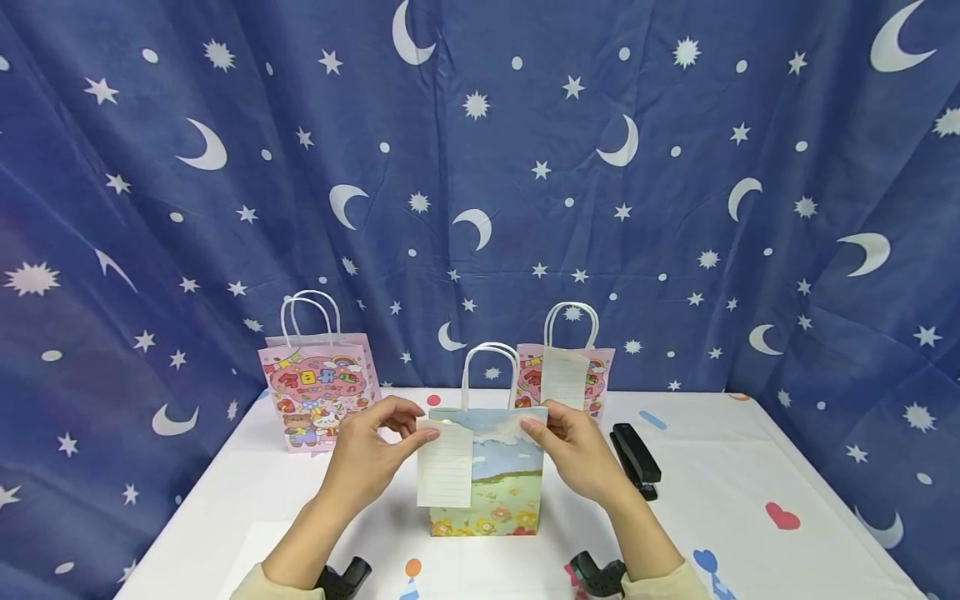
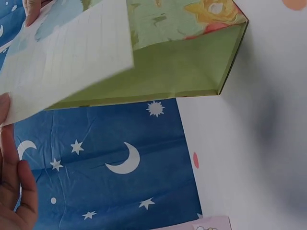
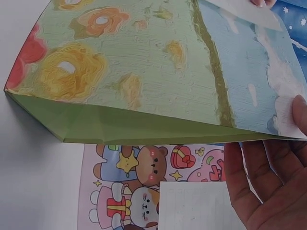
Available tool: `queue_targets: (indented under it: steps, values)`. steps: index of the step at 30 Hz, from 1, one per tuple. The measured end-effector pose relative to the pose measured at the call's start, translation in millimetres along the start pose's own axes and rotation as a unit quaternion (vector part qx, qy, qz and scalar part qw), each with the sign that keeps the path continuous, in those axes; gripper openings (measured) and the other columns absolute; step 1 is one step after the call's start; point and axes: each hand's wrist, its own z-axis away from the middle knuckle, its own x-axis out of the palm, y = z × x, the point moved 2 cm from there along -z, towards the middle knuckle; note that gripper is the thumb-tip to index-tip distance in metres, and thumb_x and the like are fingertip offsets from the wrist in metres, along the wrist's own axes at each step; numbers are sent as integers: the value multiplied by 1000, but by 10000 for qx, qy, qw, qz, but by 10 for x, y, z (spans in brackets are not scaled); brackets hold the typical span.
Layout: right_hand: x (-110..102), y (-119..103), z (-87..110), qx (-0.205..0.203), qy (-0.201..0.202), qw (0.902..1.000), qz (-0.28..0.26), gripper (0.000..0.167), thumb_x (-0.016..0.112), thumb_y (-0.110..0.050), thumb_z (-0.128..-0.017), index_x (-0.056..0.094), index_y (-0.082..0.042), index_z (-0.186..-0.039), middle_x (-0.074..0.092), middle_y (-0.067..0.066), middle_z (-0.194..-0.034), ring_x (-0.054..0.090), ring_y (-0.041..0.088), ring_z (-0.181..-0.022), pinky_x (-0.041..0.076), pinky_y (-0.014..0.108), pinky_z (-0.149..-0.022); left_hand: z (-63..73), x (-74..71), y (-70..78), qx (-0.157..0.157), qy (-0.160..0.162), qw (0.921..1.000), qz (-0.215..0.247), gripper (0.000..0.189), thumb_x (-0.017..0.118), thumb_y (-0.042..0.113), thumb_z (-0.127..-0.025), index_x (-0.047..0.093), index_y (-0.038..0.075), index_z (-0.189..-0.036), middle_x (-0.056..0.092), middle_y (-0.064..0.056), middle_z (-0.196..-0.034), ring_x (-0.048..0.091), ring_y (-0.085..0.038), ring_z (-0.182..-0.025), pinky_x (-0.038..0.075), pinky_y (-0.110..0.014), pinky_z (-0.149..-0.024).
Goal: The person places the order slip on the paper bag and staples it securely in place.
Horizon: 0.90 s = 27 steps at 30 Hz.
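A paper gift bag (image 1: 504,492) painted with a blue sky and flowers stands mid-table, its white handles up. Over its front left part hangs a lined paper slip (image 1: 444,475), reaching past the bag's left side. My left hand (image 1: 371,454) pinches the slip's upper left corner between thumb and fingers, at the bag's top. My right hand (image 1: 581,454) pinches the bag's upper right edge, thumb in front and fingers behind, as the right wrist view also shows. Right of the bag lies a black stapler (image 1: 636,458).
A pink cartoon gift bag (image 1: 318,392) stands at the back left. Behind the flowered bag, to the right, is another pink bag (image 1: 600,379) with a lined slip (image 1: 564,377) on its front. A starry blue curtain (image 1: 525,208) hangs behind the white table (image 1: 720,475).
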Motion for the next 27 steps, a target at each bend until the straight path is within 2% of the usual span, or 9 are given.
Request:
queue_targets:
  steps: [5, 10, 14, 19, 27]
  values:
    - [-1, -3, -1, -22, 5, 10000, -13, 27, 62, -30, -105, 70, -8, -118, 77, 9, -110, 72, 17, -98, 58, 27, -88, -16, 86, -7, 90, 1, 9997, 227, 34, 94, 19, -74, 74, 24, -101, 66, 14, -78, 63, -3, -71, 52, -21, -70]
    - [-9, -10, 4, -1, -6, 10000, 15, 26, 61, -30, -105, 70, -8, -118, 76, 9, -112, 72, 17, -99, 57, 26, -89, -57, 151, 36, 216, -69, 9996, 181, 37, 94, 20, -75, 76, 22, -108, 69, 12, -87, 65, -9, -79, 57, -25, -75]
    - [-16, -8, 3, -12, -10, 10000, 57, 26, 61, -29, -105, 70, -9, -118, 77, 8, -112, 73, 17, -100, 57, 26, -90, -100, 203, 109, -7, -325, 9994, 104, 35, 92, 24, -77, 77, 22, -109, 74, 11, -93, 68, -9, -82, 58, -32, -77]
    - [-17, -5, 1, -59, -33, 10000, 2, 26, 62, -29, -105, 70, -8, -118, 77, 9, -112, 73, 17, -100, 57, 25, -90, -145, 279, 194, -355, -663, 9970, 180, 32, 90, 28, -80, 77, 26, -109, 78, 11, -101, 63, -6, -79, 52, -24, -71]
    - [-12, 1, -8, -108, -144, 9998, -36, 26, 61, -29, -105, 70, -8, -118, 76, 10, -112, 73, 18, -99, 57, 26, -91, -168, 352, 279, -522, -664, 9954, 462, 28, 90, 25, -81, 77, 22, -106, 79, 6, -101, 67, -6, -81, 54, -22, -69]
